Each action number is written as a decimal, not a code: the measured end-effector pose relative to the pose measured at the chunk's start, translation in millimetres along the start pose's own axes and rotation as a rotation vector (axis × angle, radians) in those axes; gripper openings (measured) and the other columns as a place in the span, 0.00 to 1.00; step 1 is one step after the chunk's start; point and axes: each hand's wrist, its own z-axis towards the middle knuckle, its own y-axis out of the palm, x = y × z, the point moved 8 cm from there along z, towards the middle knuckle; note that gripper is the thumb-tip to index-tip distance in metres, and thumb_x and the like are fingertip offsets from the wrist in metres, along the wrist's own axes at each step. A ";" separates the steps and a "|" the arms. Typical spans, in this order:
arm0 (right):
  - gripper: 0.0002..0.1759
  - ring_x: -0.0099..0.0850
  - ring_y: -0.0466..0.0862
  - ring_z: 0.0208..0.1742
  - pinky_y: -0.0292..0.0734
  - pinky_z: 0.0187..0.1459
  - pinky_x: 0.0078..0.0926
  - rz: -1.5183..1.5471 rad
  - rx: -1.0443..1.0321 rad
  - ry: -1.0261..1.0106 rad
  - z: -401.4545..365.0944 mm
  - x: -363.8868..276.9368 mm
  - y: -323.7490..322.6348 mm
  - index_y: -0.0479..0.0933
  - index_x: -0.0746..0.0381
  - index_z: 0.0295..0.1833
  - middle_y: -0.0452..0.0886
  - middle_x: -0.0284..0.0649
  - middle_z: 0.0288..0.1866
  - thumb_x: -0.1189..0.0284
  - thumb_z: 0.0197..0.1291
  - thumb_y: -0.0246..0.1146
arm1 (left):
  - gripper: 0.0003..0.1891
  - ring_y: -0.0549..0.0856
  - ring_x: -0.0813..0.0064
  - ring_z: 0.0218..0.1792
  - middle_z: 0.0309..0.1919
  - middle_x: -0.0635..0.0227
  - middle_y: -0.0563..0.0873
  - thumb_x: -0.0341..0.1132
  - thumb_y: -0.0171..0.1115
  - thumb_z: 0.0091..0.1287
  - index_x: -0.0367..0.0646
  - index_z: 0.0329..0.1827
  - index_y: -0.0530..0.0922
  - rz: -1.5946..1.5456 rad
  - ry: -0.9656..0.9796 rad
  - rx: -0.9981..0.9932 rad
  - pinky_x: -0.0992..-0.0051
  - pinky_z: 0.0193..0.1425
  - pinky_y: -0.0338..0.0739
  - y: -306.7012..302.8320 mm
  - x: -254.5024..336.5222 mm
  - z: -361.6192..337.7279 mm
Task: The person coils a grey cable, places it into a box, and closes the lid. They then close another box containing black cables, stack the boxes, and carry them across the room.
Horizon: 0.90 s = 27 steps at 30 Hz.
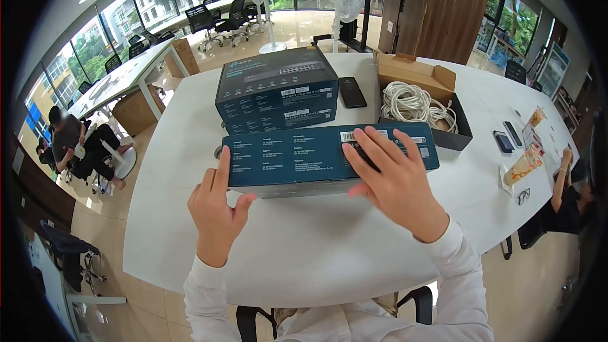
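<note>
A long dark-teal cardboard box (272,159), printed with small white text and a barcode, lies on the white table in front of me. My right hand (396,177) rests spread on the right half of its upper face, partly covering the barcode. At the box's left end is my left hand (218,215), index finger stretched along the edge and thumb held apart. Just behind stand the matching teal boxes (278,85), stacked, the upper one showing a picture of a network switch.
A black phone (352,92) lies beside the stack. Coiled white cables (411,104) fill an open carton (459,136) at the right. Farther right are drinks cups (524,166), glasses (523,196) and small dark devices (503,142). People sit at both sides.
</note>
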 end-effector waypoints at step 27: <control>0.15 0.33 0.79 0.67 0.63 0.70 0.43 -0.183 0.629 -0.178 32.3 -11.9 -33.6 0.85 0.47 0.53 0.82 0.35 0.64 0.68 0.60 0.67 | 0.28 0.86 0.46 0.56 0.65 0.46 0.80 0.16 0.67 0.55 0.45 0.60 0.82 0.070 0.308 0.688 0.65 0.49 0.86 -39.9 -12.8 31.6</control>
